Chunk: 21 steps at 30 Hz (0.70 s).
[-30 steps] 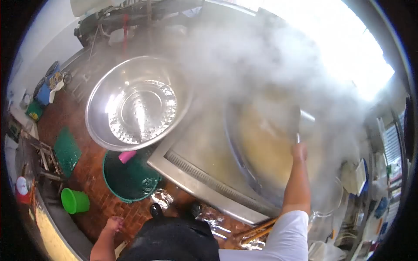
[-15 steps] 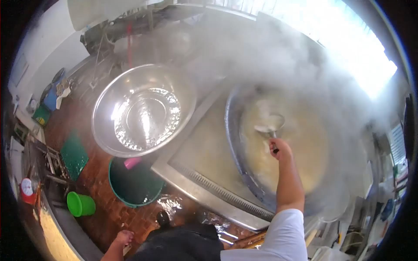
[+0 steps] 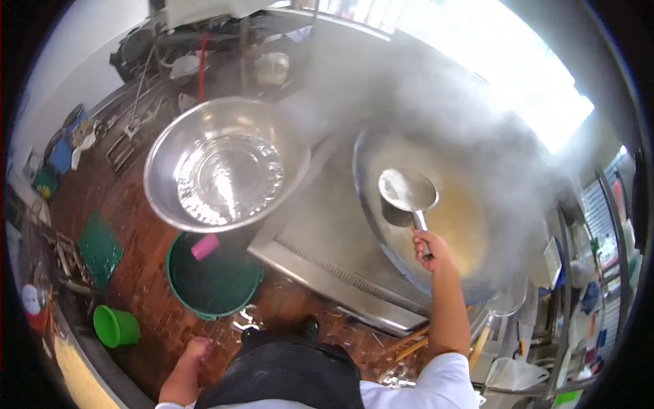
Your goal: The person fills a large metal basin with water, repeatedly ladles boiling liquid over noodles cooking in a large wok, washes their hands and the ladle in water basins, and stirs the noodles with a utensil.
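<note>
head view, right fingers (image 3: pixel 420 247) wrapped round ladle (image 3: pixel 411 203), over steaming pot (image 3: pixel 369 217), left fingers (image 3: pixel 204 345) curled

TEXT: none legible | LABELS, BRANDS, SIGNS: none readable | NUMBERS: white dial (image 3: pixel 30 298) on red device (image 3: pixel 37 321), markings too small to read
</note>
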Each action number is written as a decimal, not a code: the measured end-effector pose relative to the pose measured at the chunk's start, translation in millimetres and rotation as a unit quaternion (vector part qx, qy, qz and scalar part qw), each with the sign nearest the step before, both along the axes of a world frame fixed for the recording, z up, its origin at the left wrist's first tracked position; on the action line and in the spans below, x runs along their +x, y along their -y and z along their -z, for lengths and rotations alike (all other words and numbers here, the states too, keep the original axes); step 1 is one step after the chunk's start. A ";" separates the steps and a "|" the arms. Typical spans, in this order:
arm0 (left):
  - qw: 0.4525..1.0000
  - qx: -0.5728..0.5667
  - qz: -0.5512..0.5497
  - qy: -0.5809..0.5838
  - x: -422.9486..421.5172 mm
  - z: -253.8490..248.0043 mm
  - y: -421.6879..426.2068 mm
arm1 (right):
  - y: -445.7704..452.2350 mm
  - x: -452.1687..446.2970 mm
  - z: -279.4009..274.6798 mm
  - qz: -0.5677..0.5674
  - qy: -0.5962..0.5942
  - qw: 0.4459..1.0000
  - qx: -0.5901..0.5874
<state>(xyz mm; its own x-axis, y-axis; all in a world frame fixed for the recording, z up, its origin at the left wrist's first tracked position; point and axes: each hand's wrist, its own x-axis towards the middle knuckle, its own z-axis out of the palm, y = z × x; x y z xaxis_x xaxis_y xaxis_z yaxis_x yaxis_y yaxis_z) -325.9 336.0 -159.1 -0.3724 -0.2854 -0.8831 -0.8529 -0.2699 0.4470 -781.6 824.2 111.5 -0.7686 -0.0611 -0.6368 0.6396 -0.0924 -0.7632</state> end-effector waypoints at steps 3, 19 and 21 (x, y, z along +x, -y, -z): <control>1.000 0.017 -0.012 -0.001 9.5 2.9 4.4 | 14.1 30.9 -7.7 -0.027 -0.058 0.997 0.053; 0.991 -0.082 0.102 0.016 63.2 27.4 18.2 | 56.7 87.8 4.8 -0.031 -0.146 0.959 0.241; 0.982 -0.121 0.147 -0.003 68.7 47.2 22.3 | 57.0 86.4 10.0 -0.043 -0.158 0.953 0.255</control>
<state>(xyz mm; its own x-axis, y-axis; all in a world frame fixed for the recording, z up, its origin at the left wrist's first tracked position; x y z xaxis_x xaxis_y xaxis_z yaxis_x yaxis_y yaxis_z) -257.2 313.7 -206.2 -0.4753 -0.3665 -0.7998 -0.8751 0.1025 0.4730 -695.2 767.2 101.5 -0.9330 0.1229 -0.3382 0.3589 0.3838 -0.8508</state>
